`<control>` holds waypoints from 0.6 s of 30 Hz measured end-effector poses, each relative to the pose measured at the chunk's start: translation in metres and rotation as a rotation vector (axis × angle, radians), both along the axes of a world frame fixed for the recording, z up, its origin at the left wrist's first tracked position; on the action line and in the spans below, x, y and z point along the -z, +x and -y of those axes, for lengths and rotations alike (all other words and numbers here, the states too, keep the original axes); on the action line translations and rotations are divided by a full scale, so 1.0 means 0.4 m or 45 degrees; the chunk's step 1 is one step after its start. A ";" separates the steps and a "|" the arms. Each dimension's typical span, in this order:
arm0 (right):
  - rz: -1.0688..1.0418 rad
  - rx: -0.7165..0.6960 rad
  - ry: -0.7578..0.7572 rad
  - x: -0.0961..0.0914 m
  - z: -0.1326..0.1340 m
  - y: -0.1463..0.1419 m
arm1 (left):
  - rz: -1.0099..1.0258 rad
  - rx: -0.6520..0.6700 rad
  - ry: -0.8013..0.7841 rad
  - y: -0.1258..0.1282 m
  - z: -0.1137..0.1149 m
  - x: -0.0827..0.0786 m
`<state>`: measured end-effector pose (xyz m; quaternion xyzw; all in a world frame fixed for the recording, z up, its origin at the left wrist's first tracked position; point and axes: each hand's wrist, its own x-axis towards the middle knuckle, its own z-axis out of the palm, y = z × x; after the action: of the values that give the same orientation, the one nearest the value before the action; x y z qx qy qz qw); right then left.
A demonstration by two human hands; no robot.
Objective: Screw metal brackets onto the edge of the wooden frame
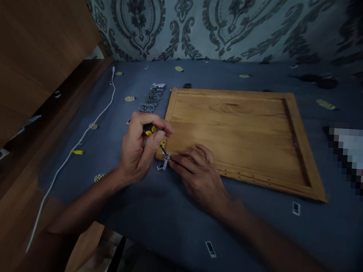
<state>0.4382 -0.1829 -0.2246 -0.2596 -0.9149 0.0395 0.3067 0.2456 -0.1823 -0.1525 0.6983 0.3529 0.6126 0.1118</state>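
Observation:
My left hand (139, 148) is closed around the black and yellow handle of a screwdriver (151, 130). Its shaft slants down to a metal cabinet hinge (165, 161) at the near left corner of a wooden cabinet door (231, 131). My right hand (202, 176) rests along the door's near edge, its fingertips pressed together against the hinge. The screwdriver's tip meets the hinge, though the screw itself is too small to make out. Several small dark holes dot the near edge of the door, right of my right hand.
Several more metal hinges (153, 97) lie in a row beyond my left hand. A white cable (98, 118) runs down the left side of the blue patterned cloth (170, 225), near a yellow tag (78, 152). Dark scissors-like handles (324, 81) lie at the back right.

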 end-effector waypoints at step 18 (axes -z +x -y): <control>0.036 0.002 0.008 -0.004 -0.003 0.001 | -0.013 0.008 -0.136 -0.004 -0.001 0.018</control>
<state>0.4384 -0.1818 -0.2231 -0.2597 -0.9191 0.0327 0.2944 0.2442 -0.1817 -0.1597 0.6957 0.3836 0.5888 0.1491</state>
